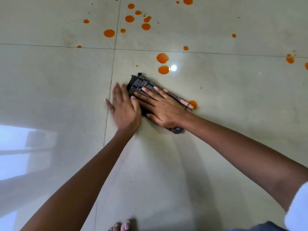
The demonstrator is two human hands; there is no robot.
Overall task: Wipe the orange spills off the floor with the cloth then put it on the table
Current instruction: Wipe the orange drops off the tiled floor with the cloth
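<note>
A folded dark grey checked cloth [140, 83] with a pink striped edge lies flat on the pale tiled floor. My right hand [164, 108] presses down on it with straight, spread fingers. My left hand [124, 108] lies flat beside it, fingers straight, its thumb side against the cloth's left edge. One orange spill [193, 104] touches the cloth's right corner. Two large orange spills [162, 57] sit just beyond the cloth, and several more orange drops [129, 18] are scattered farther away.
The glossy floor tiles [66, 80] show grout lines and a bright light reflection [173, 68]. More orange drops [290, 59] lie at the far right. My bare toes [122, 226] show at the bottom edge. No table is in view.
</note>
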